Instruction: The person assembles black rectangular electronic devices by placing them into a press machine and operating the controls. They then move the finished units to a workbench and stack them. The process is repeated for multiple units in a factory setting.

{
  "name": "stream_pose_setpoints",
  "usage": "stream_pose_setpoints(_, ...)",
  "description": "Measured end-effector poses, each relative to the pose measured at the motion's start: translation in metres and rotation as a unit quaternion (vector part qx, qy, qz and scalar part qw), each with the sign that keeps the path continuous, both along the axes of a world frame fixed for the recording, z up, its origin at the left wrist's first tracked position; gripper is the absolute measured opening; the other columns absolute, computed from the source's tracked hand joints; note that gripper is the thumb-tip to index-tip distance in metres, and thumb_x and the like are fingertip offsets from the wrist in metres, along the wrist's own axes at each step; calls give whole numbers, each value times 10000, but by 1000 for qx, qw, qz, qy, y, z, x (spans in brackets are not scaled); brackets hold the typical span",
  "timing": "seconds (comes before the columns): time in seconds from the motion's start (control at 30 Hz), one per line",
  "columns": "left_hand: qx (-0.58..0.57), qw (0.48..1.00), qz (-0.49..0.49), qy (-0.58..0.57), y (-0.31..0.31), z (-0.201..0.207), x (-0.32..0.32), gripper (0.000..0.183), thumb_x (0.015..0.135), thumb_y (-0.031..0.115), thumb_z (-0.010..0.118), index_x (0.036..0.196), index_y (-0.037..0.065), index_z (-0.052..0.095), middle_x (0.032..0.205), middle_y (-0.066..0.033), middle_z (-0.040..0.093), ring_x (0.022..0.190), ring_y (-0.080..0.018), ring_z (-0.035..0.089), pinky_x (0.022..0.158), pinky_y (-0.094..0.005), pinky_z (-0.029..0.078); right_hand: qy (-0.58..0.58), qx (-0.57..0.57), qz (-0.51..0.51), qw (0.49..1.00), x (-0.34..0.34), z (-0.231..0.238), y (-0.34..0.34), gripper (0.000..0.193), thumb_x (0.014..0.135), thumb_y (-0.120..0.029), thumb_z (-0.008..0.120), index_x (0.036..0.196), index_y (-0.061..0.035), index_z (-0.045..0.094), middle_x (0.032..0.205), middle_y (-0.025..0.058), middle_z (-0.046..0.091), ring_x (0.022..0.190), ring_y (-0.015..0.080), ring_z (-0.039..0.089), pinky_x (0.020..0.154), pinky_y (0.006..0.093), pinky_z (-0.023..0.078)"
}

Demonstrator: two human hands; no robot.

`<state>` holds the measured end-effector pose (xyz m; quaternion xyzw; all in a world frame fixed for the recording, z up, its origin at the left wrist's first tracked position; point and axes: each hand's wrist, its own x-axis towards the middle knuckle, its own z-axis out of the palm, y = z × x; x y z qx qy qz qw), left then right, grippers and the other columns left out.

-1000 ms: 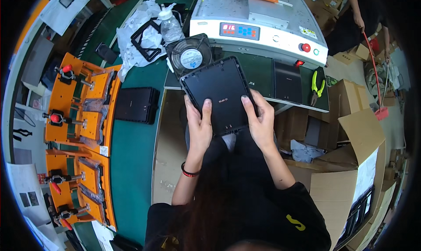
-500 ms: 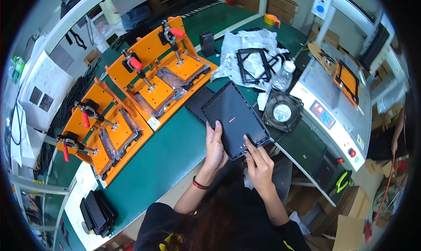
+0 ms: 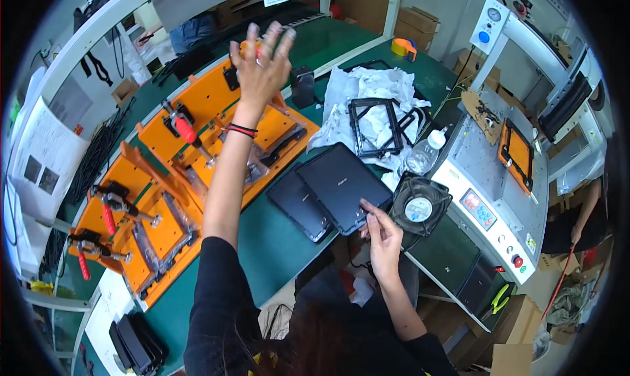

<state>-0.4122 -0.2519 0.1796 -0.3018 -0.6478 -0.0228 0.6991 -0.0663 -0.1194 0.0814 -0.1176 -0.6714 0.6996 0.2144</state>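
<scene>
My left hand (image 3: 262,67) is raised over the farthest toggle clamp of the orange fixtures, fingers spread and slightly blurred. Behind it the clamp's red handle is mostly hidden, and I cannot tell whether they touch. With my right hand (image 3: 380,241) I pinch the lower right corner of a black rectangular cover (image 3: 344,185), tablet-sized with rounded corners. It overlaps a second black cover (image 3: 298,202) lying on the green table to its left. The orange clamp fixtures (image 3: 147,136) stand along the left, with plastic-wrapped dark parts under their plates.
A black fan (image 3: 420,208) sits right of the covers, near a clear bottle (image 3: 423,154). Black frames (image 3: 375,128) lie on white wrapping (image 3: 341,87). A grey machine (image 3: 485,179) with a control panel stands at right. Black parts (image 3: 138,343) are stacked lower left.
My left hand has let go of the cover and swung up and left to the far clamp. The upper cover has been lowered toward the table, its lower right corner still in my right hand.
</scene>
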Motion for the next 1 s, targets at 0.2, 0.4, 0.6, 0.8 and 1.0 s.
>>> stream_pose_setpoints(0.2,58,922,298,-241,6,81,-54,457,835,390,535,1184,104,608,1246,-167,550,1248,-377,421,1053,-598,201,-1,-26,3,1000,-36,-9,2,237,950,-91,507,1127,8,630,936,42,644,672,62,514,618,204,437)
stream_pose_setpoints(0.4,172,796,175,-554,-26,88,-109,660,887,578,362,1224,39,537,1307,-277,468,1265,-464,373,1015,-692,129,-25,75,36,996,-86,-10,-8,218,930,-108,525,1077,-28,664,699,47,614,591,63,539,549,222,441)
stream_pose_setpoints(0.6,252,935,-46,-245,-18,77,38,414,885,340,524,1094,-17,532,1056,-246,534,992,-412,481,891,-490,353,-2,62,48,997,-127,-26,-21,212,927,-126,524,1033,-18,672,633,55,604,570,80,565,535,235,449)
stream_pose_setpoints(0.8,148,894,16,-423,-54,-31,153,274,851,121,580,1076,-30,541,1083,-232,515,952,-382,471,834,-447,399,48,59,84,994,-178,-49,-38,208,932,-113,505,1004,-13,673,656,78,621,578,102,594,551,253,474)
stream_pose_setpoints(1.0,-1,861,126,-492,-85,-91,142,377,728,65,680,1084,3,574,1109,-222,536,1025,-379,483,885,-452,418,69,76,125,987,-221,-70,-60,208,935,-81,475,1012,-11,654,684,106,639,611,157,645,585,280,510)
